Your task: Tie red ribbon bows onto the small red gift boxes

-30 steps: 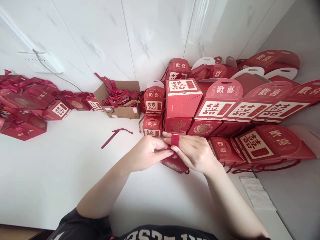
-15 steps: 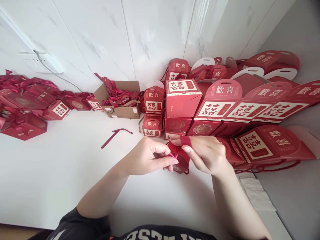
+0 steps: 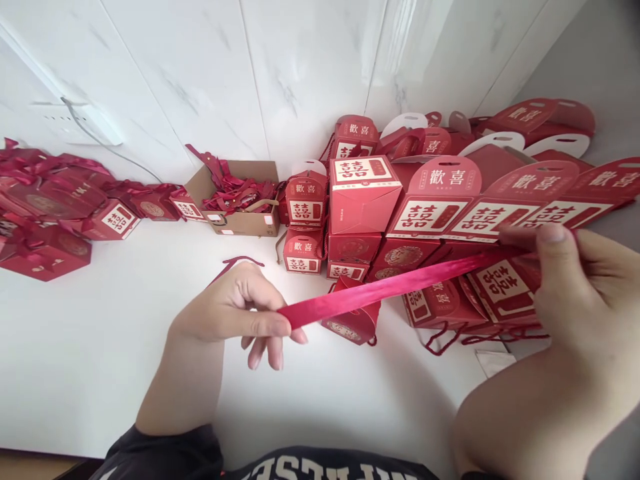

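Observation:
A red satin ribbon [image 3: 385,290] is stretched taut between my two hands above the white table. My left hand [image 3: 235,313] pinches its left end between thumb and forefinger, the other fingers hanging loose. My right hand [image 3: 580,280], raised close to the camera at the right, pinches the other end. Under the ribbon's middle a small red gift box [image 3: 353,323] sits on the table, partly hidden by the ribbon.
Stacks of red gift boxes [image 3: 450,207] with white labels fill the back right. An open cardboard box [image 3: 240,200] of red ribbons stands against the marble wall. More ribbon-tied red boxes [image 3: 50,213] lie at the left. A loose ribbon [image 3: 235,263] lies on the table [image 3: 100,347].
Both hands were together over the small box, working the ribbon around it. They have since pulled apart, the right hand far to the right and up, drawing the ribbon out straight.

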The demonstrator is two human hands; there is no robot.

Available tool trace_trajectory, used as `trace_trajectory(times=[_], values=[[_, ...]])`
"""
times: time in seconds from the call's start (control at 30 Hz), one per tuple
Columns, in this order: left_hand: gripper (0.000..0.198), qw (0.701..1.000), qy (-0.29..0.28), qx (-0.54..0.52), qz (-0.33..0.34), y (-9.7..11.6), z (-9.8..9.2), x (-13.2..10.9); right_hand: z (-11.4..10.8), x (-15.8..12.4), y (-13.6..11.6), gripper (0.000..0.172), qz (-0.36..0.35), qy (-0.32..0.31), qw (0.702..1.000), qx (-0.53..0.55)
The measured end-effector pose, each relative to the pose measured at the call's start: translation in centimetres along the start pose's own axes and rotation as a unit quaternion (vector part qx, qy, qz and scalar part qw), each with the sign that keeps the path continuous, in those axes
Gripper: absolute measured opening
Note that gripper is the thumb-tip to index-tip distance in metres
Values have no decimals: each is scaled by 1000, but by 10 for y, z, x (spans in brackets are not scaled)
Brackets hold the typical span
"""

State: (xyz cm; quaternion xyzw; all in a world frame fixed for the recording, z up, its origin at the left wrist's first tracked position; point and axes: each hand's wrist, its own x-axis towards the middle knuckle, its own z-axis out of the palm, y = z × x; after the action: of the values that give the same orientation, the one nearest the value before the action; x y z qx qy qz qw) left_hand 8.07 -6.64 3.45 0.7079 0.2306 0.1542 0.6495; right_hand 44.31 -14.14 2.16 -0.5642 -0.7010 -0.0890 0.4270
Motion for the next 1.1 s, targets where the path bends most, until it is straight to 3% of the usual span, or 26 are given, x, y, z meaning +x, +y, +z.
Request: trace_trajectory(times=[0.1,0.17,0.27,0.33,0.4,0.47,0.5,0.57,0.63,0.7,0.73,0.8,0.87,0.93,1.03,1.1], values=[[21,999,37,-1,-26,-1,-1,3,12,6,-33,33,-36,-10,999,2],[23,999,29,-1,-45,0,1,7,17,6,-46,31,-40,27,999,-15],[28,998,-3,-19,-53,0,5,14,19,1,-50,32,66,105,985,-119],[29,998,-15,-28,-48,-1,8,17,22,-2,-55,38,111,116,974,-158],[30,998,-21,-29,-49,-4,10,20,31,-4,-65,44,55,78,991,-90],[30,998,-21,-15,-53,-6,11,22,42,-5,-76,47,-18,-3,999,34],[30,998,-20,-3,-54,-6,11,23,47,-6,-80,38,-28,-33,997,71],[31,998,-18,27,-52,-6,11,23,56,-6,-84,10,-22,-35,996,81],[31,998,-15,50,-47,-5,10,23,60,-5,-82,20,4,2,999,50],[31,997,-9,61,-41,-4,10,22,60,-3,-78,10,27,22,998,43],[31,997,-5,65,-37,-3,10,22,60,-2,-76,2,27,16,998,60],[30,997,4,73,-27,-3,11,22,61,-1,-76,19,-5,-35,990,135],[29,997,13,77,-16,-3,13,22,64,-1,-80,34,-29,-132,962,239],[30,997,29,65,-7,-5,15,22,69,-2,-85,38,15,-218,912,346],[31,996,83,6,23,-10,15,24,78,-3,-88,17,157,-274,805,502],[31,989,134,-42,55,-13,12,26,81,-3,-87,23,223,-295,729,575]])
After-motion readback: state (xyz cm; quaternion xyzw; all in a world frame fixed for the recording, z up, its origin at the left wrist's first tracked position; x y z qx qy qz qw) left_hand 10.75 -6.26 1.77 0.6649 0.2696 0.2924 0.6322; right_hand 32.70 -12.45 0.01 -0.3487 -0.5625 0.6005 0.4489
